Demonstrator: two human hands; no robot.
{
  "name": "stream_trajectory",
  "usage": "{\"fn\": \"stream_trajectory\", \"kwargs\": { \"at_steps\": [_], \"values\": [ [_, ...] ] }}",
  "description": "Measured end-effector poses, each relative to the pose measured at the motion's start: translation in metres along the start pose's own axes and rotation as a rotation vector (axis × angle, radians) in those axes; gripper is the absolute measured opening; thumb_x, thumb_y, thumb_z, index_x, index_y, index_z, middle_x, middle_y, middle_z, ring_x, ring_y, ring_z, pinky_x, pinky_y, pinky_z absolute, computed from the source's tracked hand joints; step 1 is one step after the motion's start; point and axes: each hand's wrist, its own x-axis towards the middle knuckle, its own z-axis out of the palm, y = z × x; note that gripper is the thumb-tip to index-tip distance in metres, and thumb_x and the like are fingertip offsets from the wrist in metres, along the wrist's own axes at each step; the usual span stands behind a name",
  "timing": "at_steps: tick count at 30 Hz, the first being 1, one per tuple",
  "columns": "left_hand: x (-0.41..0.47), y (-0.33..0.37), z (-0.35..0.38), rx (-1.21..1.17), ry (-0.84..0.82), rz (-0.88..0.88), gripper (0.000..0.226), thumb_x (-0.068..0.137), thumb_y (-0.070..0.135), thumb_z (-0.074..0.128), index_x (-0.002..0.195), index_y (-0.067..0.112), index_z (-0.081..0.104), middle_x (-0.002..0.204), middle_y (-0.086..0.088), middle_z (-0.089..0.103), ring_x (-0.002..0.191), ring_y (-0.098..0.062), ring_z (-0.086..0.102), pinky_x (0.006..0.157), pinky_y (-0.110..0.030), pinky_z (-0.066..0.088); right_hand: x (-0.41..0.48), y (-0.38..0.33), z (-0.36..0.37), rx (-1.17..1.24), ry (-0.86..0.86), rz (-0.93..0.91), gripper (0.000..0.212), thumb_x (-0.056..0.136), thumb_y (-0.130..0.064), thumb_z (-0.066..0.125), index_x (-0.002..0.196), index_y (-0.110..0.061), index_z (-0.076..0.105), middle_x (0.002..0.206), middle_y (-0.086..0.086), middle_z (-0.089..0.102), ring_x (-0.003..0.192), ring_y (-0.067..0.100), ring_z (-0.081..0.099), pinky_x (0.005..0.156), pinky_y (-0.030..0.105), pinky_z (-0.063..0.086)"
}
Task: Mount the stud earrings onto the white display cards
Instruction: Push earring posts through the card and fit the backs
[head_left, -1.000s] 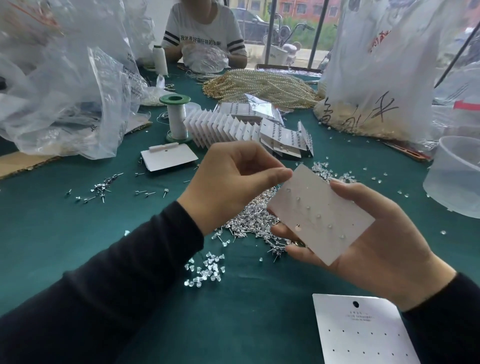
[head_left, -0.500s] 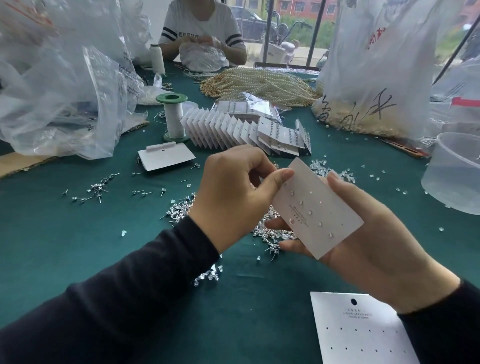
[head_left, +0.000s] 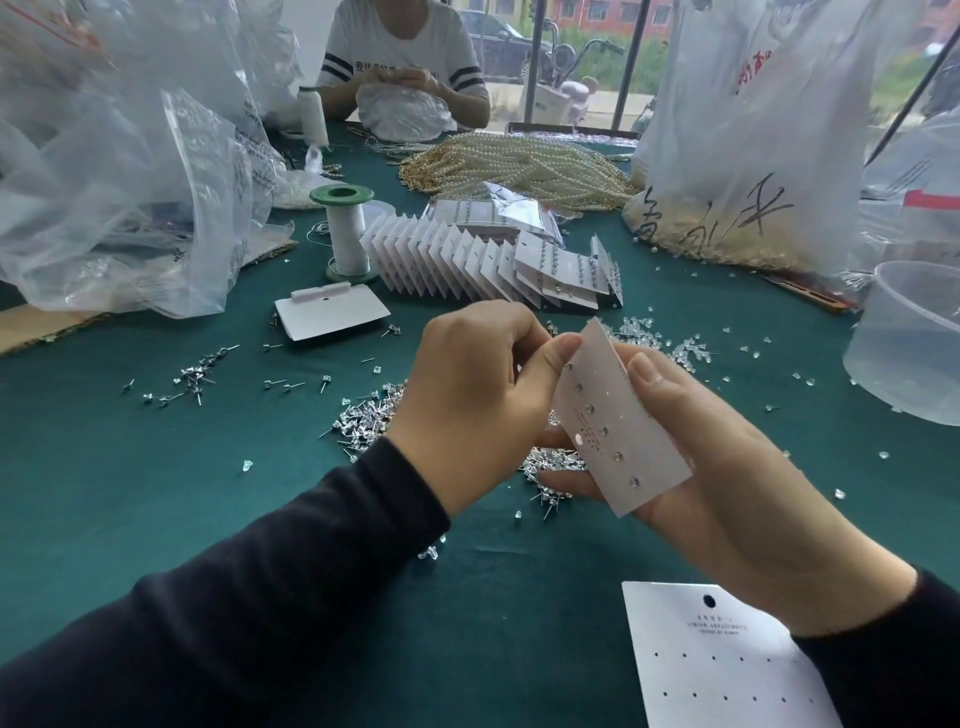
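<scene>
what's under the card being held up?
Fingers of the right hand back the held card; below lies the stud pile on green cloth. Card's back and pile's middle are hidden.

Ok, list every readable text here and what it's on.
Nothing reads clearly.
On the blank card: two tiny printed lines, too small.
On the held card: tiny print, unreadable.
On the white bag: large black handwritten characters, red print, neither legible.
On the T-shirt: one line of characters, blurred.

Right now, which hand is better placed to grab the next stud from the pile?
Probably left. The right hand cradles the card, thumb on its face; the left hand only pinches its top corner, close over the stud pile.
</scene>
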Motion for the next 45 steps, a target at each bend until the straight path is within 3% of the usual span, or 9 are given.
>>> {"fn": "stream_trajectory", "kwargs": {
  "at_steps": [4, 14, 25, 30, 33, 35, 37, 40, 45],
  "values": [
    [0.0, 0.002, 0.0, 0.02, -0.009, 0.015, 0.028, 0.081, 0.02, 0.067, 0.06, 0.003, 0.061, 0.05, 0.011, 0.043, 0.045, -0.003, 0.035, 0.048, -0.013, 0.026, 0.0, 0.001, 0.002, 0.043, 0.033, 0.037, 0.043, 0.079, -0.035, 0.054, 0.117, -0.015, 0.06, 0.109, 0.012, 0.06, 0.092, 0.026, 0.064, 0.083, 0.051, 0.053],
    [-0.001, 0.006, -0.002, 0.031, -0.004, 0.024, 0.026, 0.078, 0.022, 0.068, 0.06, 0.003, 0.064, 0.052, 0.002, 0.052, 0.047, -0.003, 0.04, 0.049, -0.015, 0.03, -0.001, -0.001, 0.007, 0.003, 0.078, 0.024, 0.039, 0.083, -0.033, 0.057, 0.116, -0.013, 0.057, 0.111, 0.013, 0.06, 0.085, 0.018, 0.065, 0.074, 0.039, 0.058],
    [-0.001, 0.007, -0.002, 0.004, -0.004, -0.078, 0.025, 0.078, 0.025, 0.07, 0.06, 0.008, 0.066, 0.043, 0.014, 0.045, 0.042, -0.004, 0.041, 0.045, -0.009, 0.027, 0.002, 0.004, 0.005, 0.021, 0.08, 0.027, 0.042, 0.078, -0.037, 0.055, 0.114, -0.016, 0.059, 0.101, 0.007, 0.061, 0.085, 0.018, 0.065, 0.072, 0.038, 0.058],
    [-0.003, 0.008, -0.001, -0.124, -0.071, -0.155, 0.033, 0.084, 0.03, 0.063, 0.063, 0.006, 0.07, 0.039, 0.008, 0.049, 0.037, -0.004, 0.041, 0.041, -0.008, 0.028, 0.005, 0.01, 0.002, -0.424, 0.17, -0.144, 0.04, 0.079, -0.043, 0.052, 0.116, -0.027, 0.052, 0.113, 0.0, 0.059, 0.091, 0.017, 0.063, 0.069, 0.035, 0.057],
    [-0.001, 0.009, -0.001, -0.495, -0.174, -0.4, 0.048, 0.076, 0.049, 0.057, 0.064, 0.004, 0.071, 0.055, -0.001, 0.067, 0.048, -0.009, 0.054, 0.048, -0.016, 0.044, 0.006, 0.015, -0.003, -0.783, 0.264, -0.268, 0.039, 0.081, -0.049, 0.052, 0.116, -0.031, 0.049, 0.116, -0.006, 0.057, 0.104, 0.012, 0.057, 0.087, 0.041, 0.051],
    [0.001, 0.006, 0.0, -0.654, -0.225, -0.549, 0.047, 0.072, 0.045, 0.062, 0.067, -0.001, 0.069, 0.067, -0.014, 0.068, 0.055, -0.017, 0.057, 0.05, -0.02, 0.05, 0.007, 0.016, -0.006, -0.965, 0.304, -0.382, 0.037, 0.082, -0.046, 0.053, 0.116, -0.034, 0.047, 0.119, -0.007, 0.051, 0.111, 0.008, 0.05, 0.096, 0.025, 0.042],
    [0.001, 0.003, 0.0, -0.717, -0.268, -0.645, 0.033, 0.078, 0.025, 0.067, 0.074, -0.008, 0.068, 0.071, -0.021, 0.065, 0.055, -0.018, 0.057, 0.053, -0.021, 0.053, 0.009, 0.018, -0.008, -1.098, 0.3, -0.453, 0.039, 0.082, -0.04, 0.056, 0.12, -0.03, 0.049, 0.119, -0.004, 0.046, 0.108, 0.004, 0.045, 0.092, 0.006, 0.033],
    [0.0, 0.0, -0.001, -0.822, -0.34, -0.766, 0.018, 0.081, 0.01, 0.063, 0.077, -0.007, 0.068, 0.066, -0.013, 0.066, 0.05, -0.013, 0.06, 0.053, -0.02, 0.055, 0.009, 0.019, -0.011, -1.186, 0.282, -0.442, 0.044, 0.082, -0.035, 0.059, 0.123, -0.021, 0.053, 0.12, 0.0, 0.043, 0.102, 0.002, 0.042, 0.087, 0.0, 0.03],
    [0.003, -0.006, -0.004, -0.903, -0.381, -0.902, 0.024, 0.068, 0.015, 0.066, 0.082, -0.004, 0.067, 0.066, -0.014, 0.068, 0.052, -0.017, 0.065, 0.051, -0.022, 0.057, 0.01, 0.01, -0.016, -1.134, 0.232, -0.45, 0.052, 0.082, -0.037, 0.061, 0.131, -0.028, 0.043, 0.126, -0.004, 0.043, 0.114, 0.0, 0.04, 0.094, 0.002, 0.027]
  ]
}}
